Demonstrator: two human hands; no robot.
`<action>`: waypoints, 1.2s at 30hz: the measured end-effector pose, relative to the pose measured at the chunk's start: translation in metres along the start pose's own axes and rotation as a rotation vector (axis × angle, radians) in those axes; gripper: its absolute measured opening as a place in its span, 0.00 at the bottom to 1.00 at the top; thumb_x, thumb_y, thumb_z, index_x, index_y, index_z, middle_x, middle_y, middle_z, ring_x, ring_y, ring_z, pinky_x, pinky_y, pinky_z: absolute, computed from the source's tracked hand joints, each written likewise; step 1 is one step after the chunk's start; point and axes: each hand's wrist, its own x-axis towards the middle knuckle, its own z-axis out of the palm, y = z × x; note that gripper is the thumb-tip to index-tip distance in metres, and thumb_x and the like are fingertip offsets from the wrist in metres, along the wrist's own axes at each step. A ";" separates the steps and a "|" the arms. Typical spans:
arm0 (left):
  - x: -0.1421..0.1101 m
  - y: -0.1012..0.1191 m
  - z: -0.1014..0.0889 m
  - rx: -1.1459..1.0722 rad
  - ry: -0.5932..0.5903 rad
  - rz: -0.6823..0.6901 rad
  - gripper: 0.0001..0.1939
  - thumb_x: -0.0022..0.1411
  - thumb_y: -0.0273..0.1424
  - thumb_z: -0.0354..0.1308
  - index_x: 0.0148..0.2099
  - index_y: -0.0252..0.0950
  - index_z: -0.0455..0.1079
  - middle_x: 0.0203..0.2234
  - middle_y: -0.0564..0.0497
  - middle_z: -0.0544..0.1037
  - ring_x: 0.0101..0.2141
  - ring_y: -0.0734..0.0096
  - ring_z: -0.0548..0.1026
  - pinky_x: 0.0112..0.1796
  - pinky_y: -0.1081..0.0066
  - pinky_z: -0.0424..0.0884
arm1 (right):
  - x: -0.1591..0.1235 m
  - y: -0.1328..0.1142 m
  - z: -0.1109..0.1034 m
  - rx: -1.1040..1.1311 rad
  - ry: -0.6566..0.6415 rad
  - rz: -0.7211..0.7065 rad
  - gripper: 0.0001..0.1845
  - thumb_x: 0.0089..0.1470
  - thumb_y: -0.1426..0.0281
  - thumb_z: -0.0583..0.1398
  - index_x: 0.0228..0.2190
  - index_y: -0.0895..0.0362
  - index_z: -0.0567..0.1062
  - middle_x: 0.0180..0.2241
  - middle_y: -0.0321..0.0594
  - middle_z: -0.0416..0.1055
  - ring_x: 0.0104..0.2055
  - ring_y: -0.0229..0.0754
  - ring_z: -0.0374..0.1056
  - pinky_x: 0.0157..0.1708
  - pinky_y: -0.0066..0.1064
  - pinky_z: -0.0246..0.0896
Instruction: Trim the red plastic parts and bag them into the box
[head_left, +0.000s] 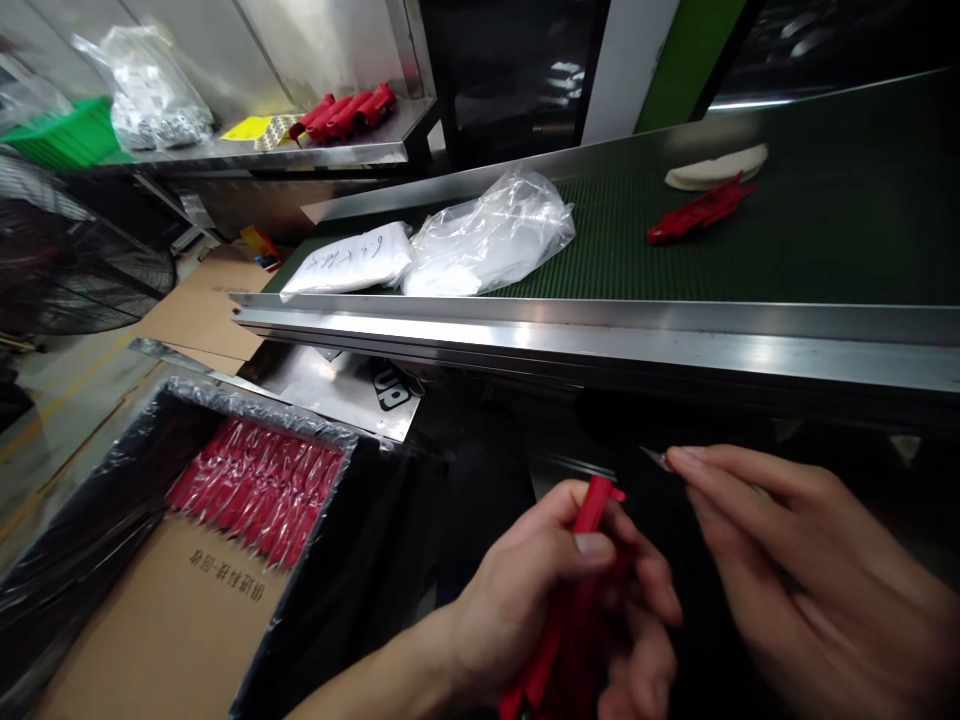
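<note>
Both hands are low in front of the conveyor belt (825,250). Left hand (555,600) pinches a red plastic part (592,510); right hand (810,580) pinches a small blade (656,458) just beside it.

The left hand (547,590) grips a red plastic part (577,560); the right hand (810,580) pinches a small blade (656,457) beside it.

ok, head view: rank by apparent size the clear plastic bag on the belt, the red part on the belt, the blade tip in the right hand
1. clear plastic bag
2. red part on the belt
3. blade tip, smallest though nearest the camera; mostly hidden by the right hand.
</note>
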 end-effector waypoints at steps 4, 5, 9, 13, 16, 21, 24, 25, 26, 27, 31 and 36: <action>0.003 -0.001 -0.001 0.000 0.065 -0.017 0.12 0.66 0.37 0.41 0.46 0.37 0.59 0.29 0.45 0.74 0.21 0.70 0.75 0.18 0.77 0.70 | -0.003 0.002 -0.003 0.001 -0.062 -0.149 0.22 0.57 0.80 0.59 0.51 0.52 0.73 0.48 0.43 0.70 0.47 0.45 0.68 0.42 0.39 0.63; 0.003 -0.001 -0.001 0.009 0.076 -0.013 0.12 0.66 0.37 0.42 0.45 0.36 0.60 0.28 0.45 0.75 0.20 0.71 0.74 0.18 0.79 0.69 | -0.005 0.004 -0.004 -0.021 -0.093 -0.192 0.23 0.57 0.80 0.59 0.53 0.52 0.73 0.49 0.44 0.70 0.47 0.46 0.68 0.43 0.40 0.62; 0.002 -0.001 0.002 0.040 0.106 -0.021 0.13 0.64 0.38 0.43 0.44 0.35 0.61 0.26 0.45 0.75 0.17 0.73 0.71 0.17 0.80 0.67 | -0.008 0.012 -0.005 -0.151 -0.160 -0.303 0.28 0.58 0.77 0.58 0.59 0.49 0.67 0.51 0.45 0.69 0.48 0.51 0.66 0.45 0.44 0.58; 0.002 0.000 0.004 0.021 0.137 -0.056 0.16 0.62 0.40 0.45 0.42 0.33 0.64 0.25 0.45 0.74 0.17 0.74 0.70 0.17 0.80 0.65 | -0.010 0.014 -0.005 -0.203 -0.169 -0.295 0.29 0.60 0.76 0.56 0.60 0.47 0.64 0.50 0.45 0.70 0.47 0.53 0.66 0.45 0.46 0.57; 0.003 0.001 0.004 -0.004 0.138 -0.075 0.17 0.61 0.41 0.46 0.41 0.32 0.66 0.25 0.46 0.73 0.17 0.74 0.70 0.17 0.80 0.65 | -0.010 0.015 -0.004 -0.199 -0.166 -0.301 0.28 0.60 0.76 0.56 0.60 0.47 0.65 0.49 0.44 0.70 0.47 0.53 0.67 0.45 0.46 0.57; 0.003 0.001 0.004 -0.015 0.128 -0.108 0.22 0.61 0.43 0.45 0.36 0.28 0.69 0.23 0.45 0.71 0.17 0.75 0.70 0.18 0.80 0.65 | -0.009 0.018 -0.004 -0.213 -0.174 -0.337 0.28 0.60 0.75 0.56 0.60 0.49 0.65 0.49 0.46 0.71 0.47 0.53 0.67 0.45 0.45 0.57; 0.002 -0.001 0.003 -0.035 0.126 -0.121 0.23 0.61 0.43 0.45 0.36 0.27 0.69 0.23 0.45 0.71 0.17 0.75 0.69 0.18 0.80 0.64 | -0.010 0.018 -0.004 -0.212 -0.176 -0.354 0.29 0.59 0.76 0.56 0.61 0.51 0.64 0.50 0.48 0.70 0.48 0.54 0.66 0.45 0.45 0.57; 0.001 -0.001 0.003 -0.049 0.131 -0.121 0.22 0.61 0.43 0.45 0.38 0.28 0.69 0.24 0.46 0.72 0.17 0.74 0.70 0.18 0.79 0.64 | -0.010 0.019 -0.003 -0.215 -0.164 -0.353 0.29 0.59 0.76 0.57 0.61 0.51 0.64 0.50 0.48 0.70 0.48 0.54 0.66 0.45 0.46 0.57; 0.001 -0.002 0.002 -0.063 0.136 -0.118 0.21 0.61 0.43 0.46 0.40 0.29 0.69 0.25 0.46 0.72 0.17 0.74 0.70 0.18 0.79 0.64 | -0.010 0.019 -0.003 -0.218 -0.155 -0.348 0.29 0.60 0.75 0.57 0.61 0.51 0.64 0.50 0.48 0.70 0.48 0.54 0.66 0.45 0.46 0.56; 0.001 -0.003 0.000 -0.072 0.136 -0.120 0.21 0.61 0.43 0.46 0.41 0.30 0.68 0.25 0.46 0.73 0.17 0.73 0.71 0.18 0.79 0.64 | -0.011 0.020 -0.003 -0.227 -0.146 -0.349 0.28 0.60 0.74 0.57 0.61 0.50 0.64 0.50 0.47 0.70 0.47 0.54 0.66 0.45 0.47 0.56; 0.003 -0.004 -0.002 -0.100 0.117 -0.136 0.21 0.62 0.43 0.45 0.44 0.31 0.67 0.25 0.47 0.73 0.17 0.72 0.72 0.18 0.79 0.66 | -0.012 0.030 -0.002 -0.334 -0.149 -0.416 0.28 0.62 0.67 0.55 0.62 0.49 0.61 0.49 0.46 0.71 0.45 0.53 0.67 0.43 0.45 0.55; 0.003 -0.010 -0.010 -0.106 0.104 -0.126 0.17 0.64 0.41 0.43 0.44 0.34 0.65 0.25 0.47 0.73 0.17 0.71 0.72 0.18 0.78 0.68 | -0.023 0.038 -0.012 -0.290 -0.142 -0.328 0.27 0.60 0.67 0.57 0.61 0.45 0.64 0.50 0.42 0.71 0.45 0.51 0.66 0.43 0.44 0.54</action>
